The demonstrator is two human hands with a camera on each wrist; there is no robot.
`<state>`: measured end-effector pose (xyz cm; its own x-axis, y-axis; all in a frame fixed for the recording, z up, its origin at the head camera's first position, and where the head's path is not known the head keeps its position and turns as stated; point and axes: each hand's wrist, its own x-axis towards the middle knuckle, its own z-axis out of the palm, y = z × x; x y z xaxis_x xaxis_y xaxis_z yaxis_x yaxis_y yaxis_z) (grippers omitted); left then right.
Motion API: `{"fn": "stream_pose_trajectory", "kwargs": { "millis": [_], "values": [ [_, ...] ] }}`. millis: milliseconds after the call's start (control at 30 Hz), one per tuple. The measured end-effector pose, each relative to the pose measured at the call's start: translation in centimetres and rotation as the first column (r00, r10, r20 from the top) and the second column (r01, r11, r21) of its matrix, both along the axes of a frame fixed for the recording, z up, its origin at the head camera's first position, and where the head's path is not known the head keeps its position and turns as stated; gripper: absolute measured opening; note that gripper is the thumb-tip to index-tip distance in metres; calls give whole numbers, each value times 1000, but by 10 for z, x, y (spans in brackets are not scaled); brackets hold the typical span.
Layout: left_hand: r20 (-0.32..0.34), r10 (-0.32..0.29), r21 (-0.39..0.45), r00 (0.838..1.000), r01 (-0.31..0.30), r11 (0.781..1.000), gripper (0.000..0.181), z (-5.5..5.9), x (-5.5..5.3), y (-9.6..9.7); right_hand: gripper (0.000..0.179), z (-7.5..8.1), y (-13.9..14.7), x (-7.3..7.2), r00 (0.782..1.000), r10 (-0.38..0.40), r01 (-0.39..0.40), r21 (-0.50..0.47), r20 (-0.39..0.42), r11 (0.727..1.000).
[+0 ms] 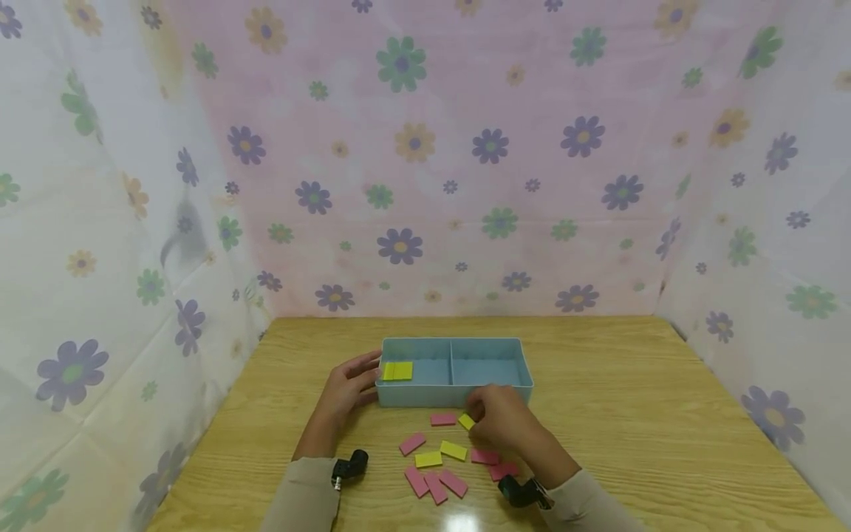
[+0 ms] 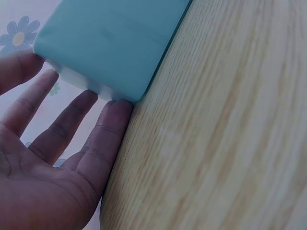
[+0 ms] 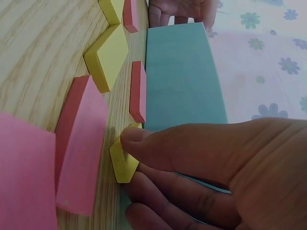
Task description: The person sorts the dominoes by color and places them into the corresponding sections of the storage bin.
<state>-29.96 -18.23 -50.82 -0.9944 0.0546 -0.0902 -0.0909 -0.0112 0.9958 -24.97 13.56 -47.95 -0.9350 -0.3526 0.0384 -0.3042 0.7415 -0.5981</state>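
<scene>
A light-blue box (image 1: 412,397) with two compartments stands on the table. My left hand (image 1: 346,386) is at its left end; in the left wrist view, the fairly straight fingertips (image 2: 115,112) touch the end wall. Yellow blocks (image 1: 397,371) lie side by side in the left compartment. In front of the box, my right hand (image 1: 501,420) pinches a yellow block (image 3: 125,163), thumb on one side and fingers on the other. Close by lie a pink block (image 1: 443,420) along the box front and two other yellow blocks (image 1: 428,459).
Several pink blocks (image 1: 417,482) are scattered on the wooden table (image 1: 612,414) nearer to me, some beside my right wrist. Flower-patterned cloth (image 1: 452,162) hangs behind the table and on both sides. The box's divider (image 1: 451,362) separates its two compartments.
</scene>
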Motion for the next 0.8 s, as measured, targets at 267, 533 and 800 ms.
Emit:
{"fn": "stream_pose_trajectory", "kwargs": {
  "millis": [267, 533, 800],
  "values": [
    [2, -2, 10, 1000, 2, 1000, 47, 0, 1, 0, 36, -1, 6, 2, 999, 34, -33, -29, 19, 999],
    [-6, -16, 5, 1000, 16, 1000, 49, 0, 1, -1, 28, 0, 16, 3, 998, 42, -40, -36, 43, 999],
    [-11, -27, 45, 1000, 27, 999, 49, 0, 2, -1, 40, 0, 25, 3, 994, -4, 8, -36, 105, 999]
  ]
}}
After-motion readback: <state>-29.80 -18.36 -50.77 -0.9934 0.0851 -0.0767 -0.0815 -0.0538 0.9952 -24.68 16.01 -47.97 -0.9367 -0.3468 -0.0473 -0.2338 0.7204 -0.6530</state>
